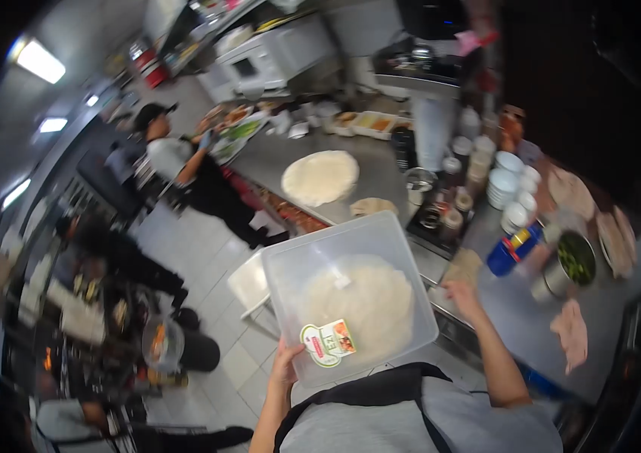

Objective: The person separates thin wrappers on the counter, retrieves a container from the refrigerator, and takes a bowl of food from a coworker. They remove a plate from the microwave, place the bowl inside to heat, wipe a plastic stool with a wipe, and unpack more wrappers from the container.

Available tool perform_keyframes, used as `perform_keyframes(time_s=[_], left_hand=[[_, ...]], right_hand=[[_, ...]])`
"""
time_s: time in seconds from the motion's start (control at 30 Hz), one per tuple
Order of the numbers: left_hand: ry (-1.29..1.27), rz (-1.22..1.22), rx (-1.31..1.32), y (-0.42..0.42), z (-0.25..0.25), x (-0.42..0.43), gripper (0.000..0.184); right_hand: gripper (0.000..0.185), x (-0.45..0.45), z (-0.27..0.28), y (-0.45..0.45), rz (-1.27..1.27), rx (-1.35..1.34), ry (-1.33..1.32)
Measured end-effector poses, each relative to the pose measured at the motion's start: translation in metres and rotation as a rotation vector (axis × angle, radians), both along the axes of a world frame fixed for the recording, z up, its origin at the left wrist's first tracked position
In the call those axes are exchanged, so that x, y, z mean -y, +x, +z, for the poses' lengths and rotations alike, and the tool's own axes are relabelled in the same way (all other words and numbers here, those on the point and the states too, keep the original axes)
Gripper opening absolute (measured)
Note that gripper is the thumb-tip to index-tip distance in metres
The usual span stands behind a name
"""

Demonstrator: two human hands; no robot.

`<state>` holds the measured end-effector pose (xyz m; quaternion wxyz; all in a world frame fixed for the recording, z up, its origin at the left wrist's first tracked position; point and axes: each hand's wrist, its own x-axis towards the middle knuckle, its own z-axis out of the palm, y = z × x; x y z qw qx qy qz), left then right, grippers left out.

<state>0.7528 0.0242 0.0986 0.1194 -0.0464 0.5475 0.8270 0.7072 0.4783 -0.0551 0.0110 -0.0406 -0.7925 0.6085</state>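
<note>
My left hand (284,364) is closed around the lower left corner of a translucent plastic bin (422,317), thumb near its label (328,343). The bin is tilted in front of my body. A pale, off-white mass (369,302) shows inside it; whether this is flour or dough I cannot tell. To the right of the bin, my right hand (464,300) is over the counter's edge with loosely bent fingers apart, nothing visible in them. Just beyond those fingers lies a tan cloth (462,268).
A round sheet of dough (320,177) lies on the steel counter (260,155) ahead. On the right counter are a blue package (513,249), a metal pot of greens (573,260), stacked bowls (503,185) and bottles. A co-worker (177,162) stands at the far left counter.
</note>
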Motion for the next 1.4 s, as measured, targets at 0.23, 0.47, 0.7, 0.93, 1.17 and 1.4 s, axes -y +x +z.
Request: perform_keyframes(time_s=[0.23,0.47,0.7,0.93,1.17,1.4], left_hand=[[0.040,0.128,0.058,0.019,-0.017,-0.009,0.063],[-0.164,0.161,-0.163,0.042,-0.024,-0.022,0.080],[-0.043,-0.068,-0.035,0.065,-0.056,-0.036,0.078],[0.134,-0.434,0.417,0.061,-0.097,-0.140,0.035],[0.109,-0.633,0.589,0.041,-0.157,-0.213,0.048],[0.057,-0.566,0.520,0.040,-0.173,-0.234,0.071]], right_hand=[[0.033,-0.030,0.027,-0.008,-0.297,-0.136,1.016],[0.024,-0.030,0.003,0.023,-0.249,0.085,1.062],[0.022,-0.091,0.023,0.139,-0.327,0.060,-0.655],[0.032,-0.104,0.178,0.178,-0.360,-0.213,-0.804],[0.045,-0.066,0.084,0.056,0.064,-0.317,0.328],[0.042,-0.028,0.041,0.043,0.066,-0.221,0.940]])
